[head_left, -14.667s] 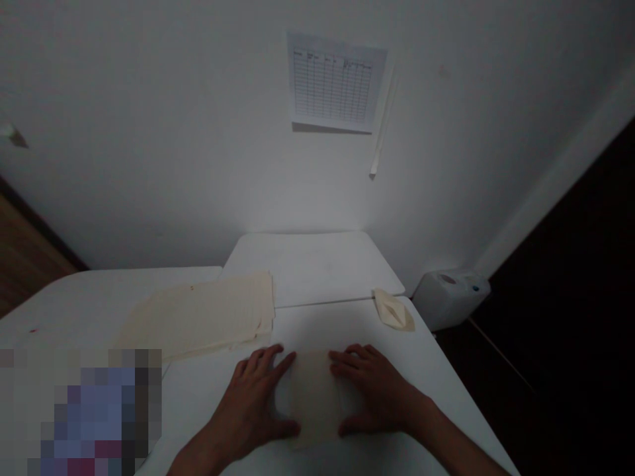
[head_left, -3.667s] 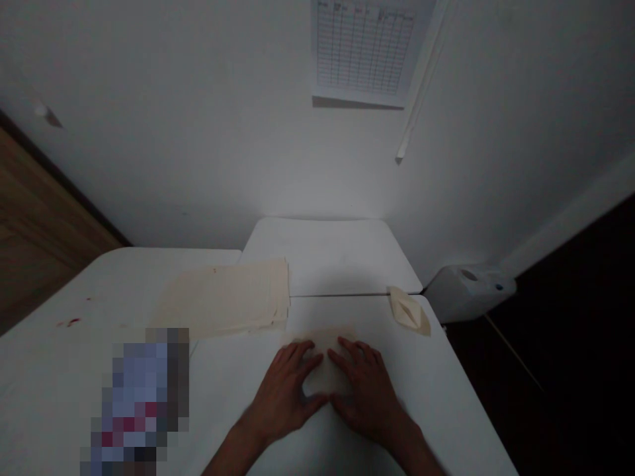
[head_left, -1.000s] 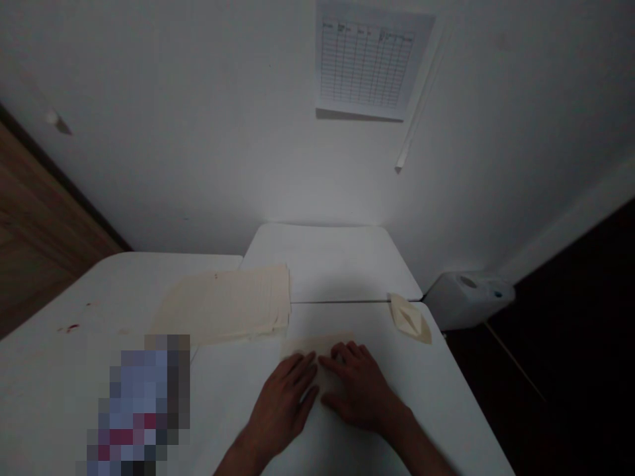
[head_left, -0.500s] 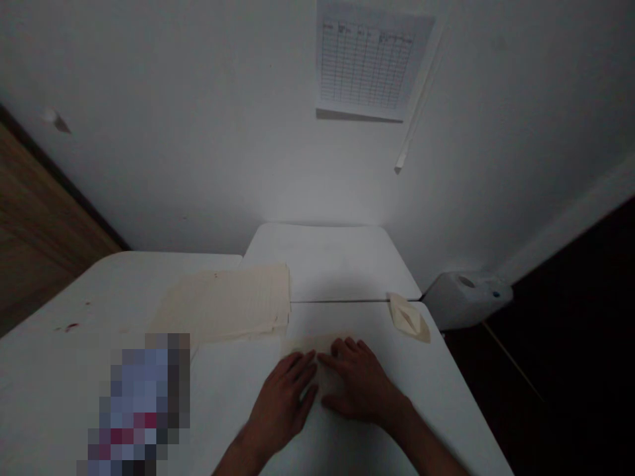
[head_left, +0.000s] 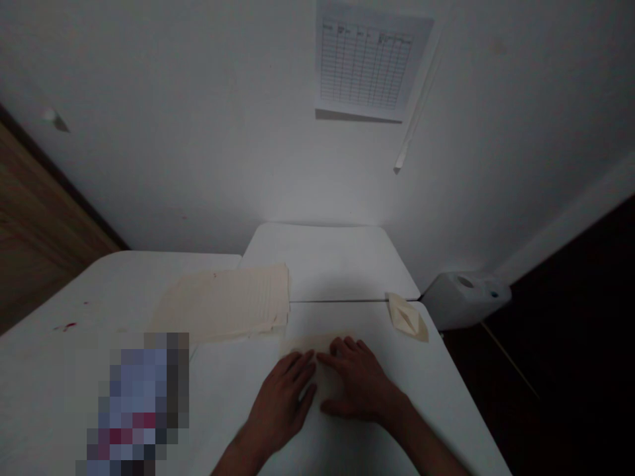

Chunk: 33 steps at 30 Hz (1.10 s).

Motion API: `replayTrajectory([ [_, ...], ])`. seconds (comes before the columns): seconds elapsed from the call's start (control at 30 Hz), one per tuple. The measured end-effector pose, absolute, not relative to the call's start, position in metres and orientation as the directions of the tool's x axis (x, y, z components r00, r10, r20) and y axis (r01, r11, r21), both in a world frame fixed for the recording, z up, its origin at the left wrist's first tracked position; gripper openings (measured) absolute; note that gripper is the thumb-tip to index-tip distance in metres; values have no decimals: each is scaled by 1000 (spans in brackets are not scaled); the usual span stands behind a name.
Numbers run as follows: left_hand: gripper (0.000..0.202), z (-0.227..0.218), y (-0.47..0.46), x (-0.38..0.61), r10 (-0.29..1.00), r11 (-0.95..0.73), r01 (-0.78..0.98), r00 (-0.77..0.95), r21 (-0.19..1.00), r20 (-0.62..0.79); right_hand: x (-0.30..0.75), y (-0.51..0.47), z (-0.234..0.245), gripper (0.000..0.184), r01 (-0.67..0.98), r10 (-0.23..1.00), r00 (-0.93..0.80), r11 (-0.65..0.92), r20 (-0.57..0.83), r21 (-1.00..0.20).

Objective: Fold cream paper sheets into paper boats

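A folded cream sheet of paper (head_left: 313,345) lies on the white table (head_left: 223,390) in front of me. My left hand (head_left: 280,406) rests flat on its left part, fingers stretched forward. My right hand (head_left: 358,383) presses flat on its right part, fingers pointing left toward the left hand's fingertips. Both hands hide most of the sheet; only its far edge shows. Neither hand grips anything.
A stack of cream lined sheets (head_left: 228,301) lies to the far left of my hands. A folded paper boat (head_left: 407,317) sits near the table's right edge. A second white table (head_left: 330,261) abuts the wall. A white bin (head_left: 466,297) stands on the floor to the right.
Over the last second both hands stayed pressed on the folded sheet, hardly shifting. Much earlier they lay wider apart on a larger, less folded sheet.
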<state>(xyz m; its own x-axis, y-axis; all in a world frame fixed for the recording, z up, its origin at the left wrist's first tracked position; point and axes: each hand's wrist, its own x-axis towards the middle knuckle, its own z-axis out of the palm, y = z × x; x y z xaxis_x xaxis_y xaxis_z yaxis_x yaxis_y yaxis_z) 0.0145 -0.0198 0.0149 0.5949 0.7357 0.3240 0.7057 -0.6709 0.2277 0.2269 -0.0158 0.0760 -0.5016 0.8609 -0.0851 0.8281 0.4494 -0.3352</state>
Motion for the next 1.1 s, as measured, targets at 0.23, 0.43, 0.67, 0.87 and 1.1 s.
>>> replayTrajectory([
  [0.23,34,16,-19,15,725,-680,699,596,223,345,225,-16,75,80,837,874,-477,420,-92,-351],
  [0.43,32,20,-29,10,674,-721,667,614,186,410,226,-15,74,81,838,879,-467,406,-94,-365],
  [0.67,50,17,-52,1,599,-791,592,696,155,395,227,-15,75,77,834,873,-480,423,-89,-355],
  [0.87,55,9,-51,0,580,-796,603,731,58,360,226,-15,75,76,829,873,-480,419,-86,-371],
  [1.1,54,15,-52,2,584,-793,608,740,40,333,226,-15,76,77,840,875,-473,414,-102,-350],
])
